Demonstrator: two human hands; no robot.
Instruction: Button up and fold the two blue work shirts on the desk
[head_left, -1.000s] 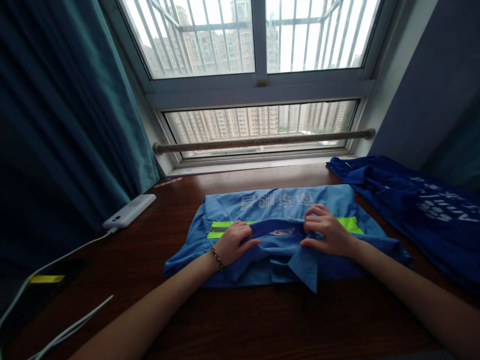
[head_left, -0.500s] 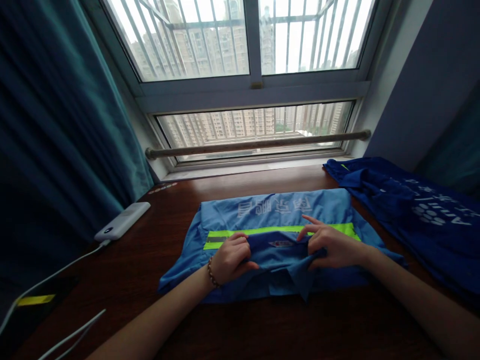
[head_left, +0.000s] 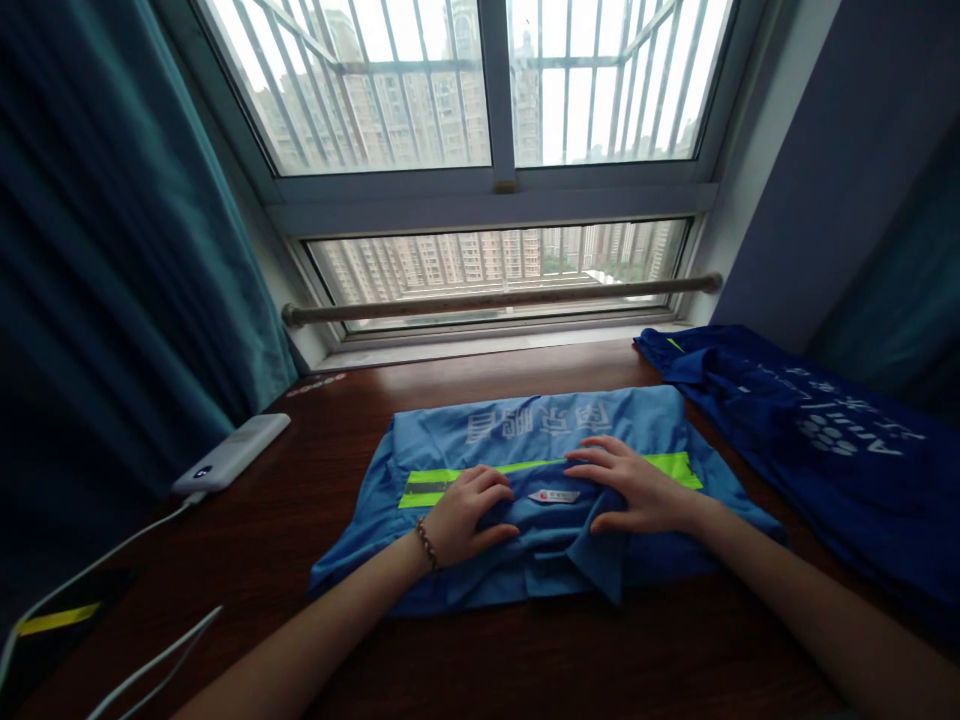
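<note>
A light blue shirt (head_left: 525, 425) with a neon yellow-green stripe and grey lettering lies folded on the dark wooden table (head_left: 337, 400). Its collar, with a small white label (head_left: 553, 496), faces me at the near side. My left hand (head_left: 466, 512), a bead bracelet on its wrist, has its fingers curled round the collar's left part. To the right of the label, my right hand (head_left: 634, 492) lies on the collar with its fingers stretched out flat and the thumb at the fold's edge.
A dark blue garment (head_left: 795, 430) with white print is spread at the right. A white power bank (head_left: 231, 453) with a white cable (head_left: 105, 550) lies at the left, near a dark phone (head_left: 56, 620). A teal curtain (head_left: 112, 250) hangs left; a window with a rail (head_left: 495, 298) is behind.
My right hand has gone from pinching the collar to lying flat on it. The collar now lies lower and flatter, with the label showing. The view has shifted slightly.
</note>
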